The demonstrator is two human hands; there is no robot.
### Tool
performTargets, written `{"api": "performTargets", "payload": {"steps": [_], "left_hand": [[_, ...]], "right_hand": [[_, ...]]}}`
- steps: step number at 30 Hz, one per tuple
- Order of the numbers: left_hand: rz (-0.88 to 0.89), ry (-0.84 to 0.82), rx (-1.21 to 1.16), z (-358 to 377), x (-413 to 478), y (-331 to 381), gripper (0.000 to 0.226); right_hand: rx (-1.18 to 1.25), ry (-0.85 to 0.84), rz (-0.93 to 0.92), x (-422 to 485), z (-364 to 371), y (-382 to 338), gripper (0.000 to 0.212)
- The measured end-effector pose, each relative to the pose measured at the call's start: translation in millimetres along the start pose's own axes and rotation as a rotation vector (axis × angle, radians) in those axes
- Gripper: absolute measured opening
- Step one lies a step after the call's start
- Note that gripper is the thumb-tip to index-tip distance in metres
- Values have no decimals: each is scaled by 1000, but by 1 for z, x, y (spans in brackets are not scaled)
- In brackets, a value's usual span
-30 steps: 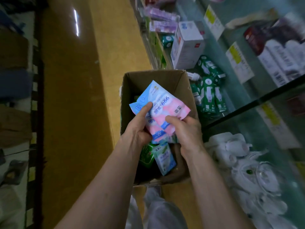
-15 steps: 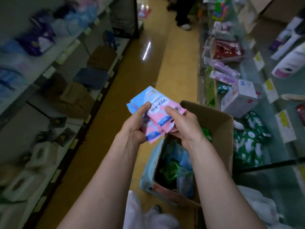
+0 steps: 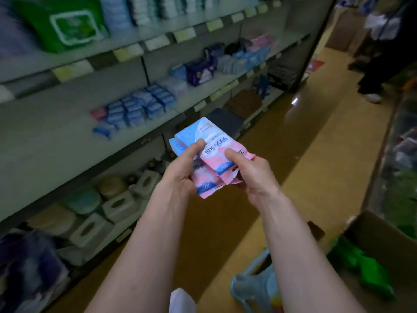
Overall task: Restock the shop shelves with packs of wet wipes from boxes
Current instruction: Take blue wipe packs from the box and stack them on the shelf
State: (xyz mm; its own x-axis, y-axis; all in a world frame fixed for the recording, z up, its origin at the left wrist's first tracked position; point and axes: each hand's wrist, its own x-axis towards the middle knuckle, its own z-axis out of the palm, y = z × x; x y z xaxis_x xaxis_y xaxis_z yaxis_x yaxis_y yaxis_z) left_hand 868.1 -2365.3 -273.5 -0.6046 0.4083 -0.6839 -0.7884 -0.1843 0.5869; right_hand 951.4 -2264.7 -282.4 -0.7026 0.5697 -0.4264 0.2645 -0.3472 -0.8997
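Observation:
A small stack of pink-and-blue wet wipe packs (image 3: 211, 144) is held in front of me at chest height, above the aisle floor. My left hand (image 3: 180, 171) grips the stack from the left with its thumb on top. My right hand (image 3: 250, 169) grips it from the right, forefinger pressed on the top pack. On the middle shelf (image 3: 56, 141) to the left lie rows of similar blue packs (image 3: 137, 107) and one pink pack (image 3: 98, 113). The open cardboard box (image 3: 383, 240) with green packs (image 3: 361, 263) inside stands at the lower right.
Shelving runs along the left: a large green pack (image 3: 67, 23) on top, tissue boxes (image 3: 117, 205) and round tubs below. A person's legs (image 3: 374, 73) stand far up the yellow aisle. Another glass-fronted shelf unit (image 3: 404, 154) lines the right. A blue basket (image 3: 255, 288) sits by the box.
The view has swung left from the box to the left shelving. Both hands have carried the stack of packs up and away from the box, still gripping it the same way.

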Motion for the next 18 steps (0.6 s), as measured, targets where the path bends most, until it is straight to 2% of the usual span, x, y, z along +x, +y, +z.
{"api": "performTargets", "payload": {"steps": [3,9,14,18], "left_hand": [[45,-20,-103,-40,-3,50,21],[164,-38,-268,-116,-11,145,26],[285,-14,-356,-176,-26,217,29],[389,3,-377,-213,-36,266,22]], "right_hand": [[-12,-65,-25,4,65,-14,28],[4,-203,-107,12,192,-34,26],[12,-379,-157,15,290,-54,23],[-39,-511,-201,22,357,-68,21]]}}
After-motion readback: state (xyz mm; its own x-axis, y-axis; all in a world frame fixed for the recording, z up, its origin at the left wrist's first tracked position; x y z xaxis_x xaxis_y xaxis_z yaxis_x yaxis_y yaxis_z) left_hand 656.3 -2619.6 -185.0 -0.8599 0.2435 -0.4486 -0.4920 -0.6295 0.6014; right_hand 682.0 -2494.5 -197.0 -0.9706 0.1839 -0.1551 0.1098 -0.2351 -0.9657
